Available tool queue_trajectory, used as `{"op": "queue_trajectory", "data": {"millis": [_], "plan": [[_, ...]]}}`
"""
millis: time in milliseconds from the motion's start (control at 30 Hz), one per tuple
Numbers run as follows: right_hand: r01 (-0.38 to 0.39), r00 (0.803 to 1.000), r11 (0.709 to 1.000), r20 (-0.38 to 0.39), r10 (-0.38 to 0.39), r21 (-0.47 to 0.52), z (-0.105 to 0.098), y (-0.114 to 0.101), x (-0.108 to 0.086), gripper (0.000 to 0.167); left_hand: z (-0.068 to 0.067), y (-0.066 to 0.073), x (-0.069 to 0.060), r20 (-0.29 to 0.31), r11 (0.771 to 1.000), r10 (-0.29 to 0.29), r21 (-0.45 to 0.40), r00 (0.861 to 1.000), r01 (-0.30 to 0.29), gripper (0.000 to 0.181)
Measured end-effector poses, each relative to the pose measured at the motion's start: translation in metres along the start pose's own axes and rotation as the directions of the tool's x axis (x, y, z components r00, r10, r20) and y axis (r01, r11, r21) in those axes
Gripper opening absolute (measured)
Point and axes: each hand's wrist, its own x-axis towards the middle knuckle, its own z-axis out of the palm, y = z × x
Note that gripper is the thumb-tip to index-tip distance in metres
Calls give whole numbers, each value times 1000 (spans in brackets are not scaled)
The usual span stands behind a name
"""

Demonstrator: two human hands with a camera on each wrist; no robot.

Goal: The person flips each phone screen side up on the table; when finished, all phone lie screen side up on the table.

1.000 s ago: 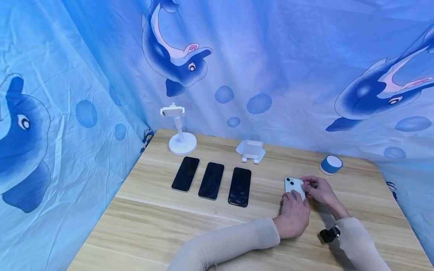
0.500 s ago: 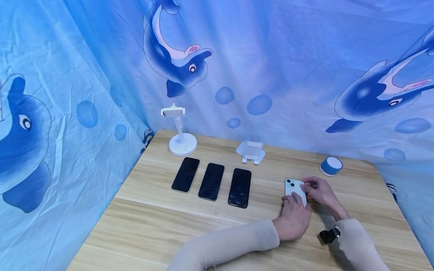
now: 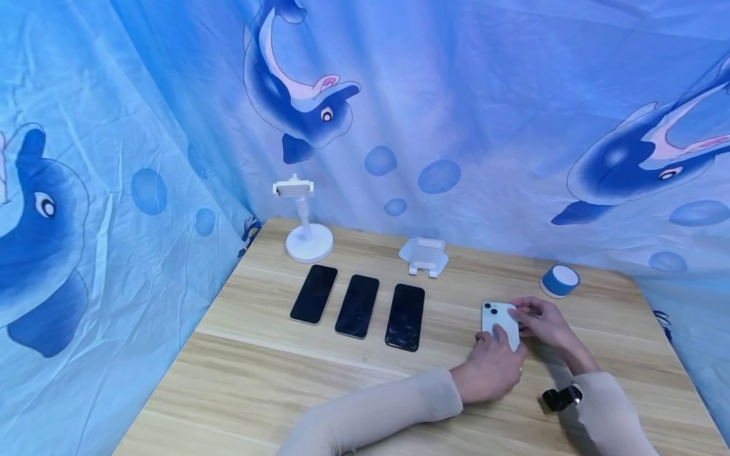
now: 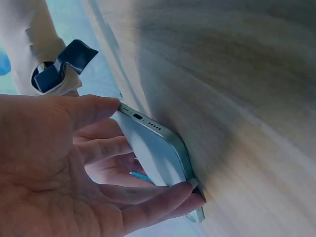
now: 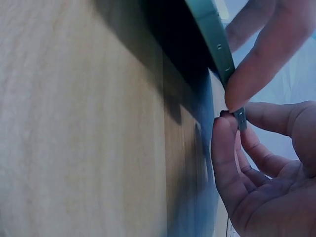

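Note:
A pale blue-white smartphone [image 3: 503, 315], camera lenses facing up, is at the right of the table between both hands. My left hand [image 3: 492, 370] grips its near end, thumb and fingers on opposite edges beside the charging port in the left wrist view. My right hand [image 3: 544, 324] pinches its far right side between thumb and finger. In the right wrist view, the phone [image 5: 210, 24] stands tilted, with a shadowed gap between its dark underside and the wood. Part of the phone is hidden behind fingers.
Three dark-screened phones [image 3: 314, 294] lie in a row left of the hands. Behind them stand a white phone stand [image 3: 309, 243] with a round base and a white folding stand [image 3: 428, 254]. A blue-and-white round object [image 3: 560, 280] sits behind my right hand. Blue dolphin-print curtains [image 3: 496, 126] border the wooden table [image 3: 256, 380].
The held phone and both hands have shifted slightly nearer and to the right. More of the phone's back shows between the fingers. The other phones and stands stay in place.

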Motion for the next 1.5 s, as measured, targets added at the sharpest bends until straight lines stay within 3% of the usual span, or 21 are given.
{"op": "queue_trajectory", "data": {"millis": [133, 233, 333, 467, 1067, 1333, 1500], "plan": [[2, 1000, 996, 9, -3, 89, -3, 1, -2, 56, 1, -4, -4, -9, 999, 37, 1, 999, -37, 45], [10, 1000, 992, 19, -13, 125, -5, 2, -3, 58, 0, -8, -6, -27, 995, 5, -101, 1000, -7, 44], [16, 999, 989, 34, -21, 148, -7, 2, -4, 60, -1, -12, -8, -38, 972, -31, -234, 999, 21, 43], [17, 999, 985, 48, -25, 171, -9, 3, -5, 64, -2, -15, -10, -39, 949, -41, -315, 998, 27, 41], [77, 992, 974, 79, -95, 214, -9, 2, -8, 56, 2, -20, -13, -32, 863, -85, -503, 996, 57, 45], [116, 982, 966, 118, -146, 230, -7, 6, -9, 53, 3, -23, -14, -69, 874, -102, -483, 992, 56, 50], [148, 967, 953, 162, -195, 263, -7, 7, -12, 54, 4, -26, -15, -79, 864, -97, -501, 992, 44, 52]]}}
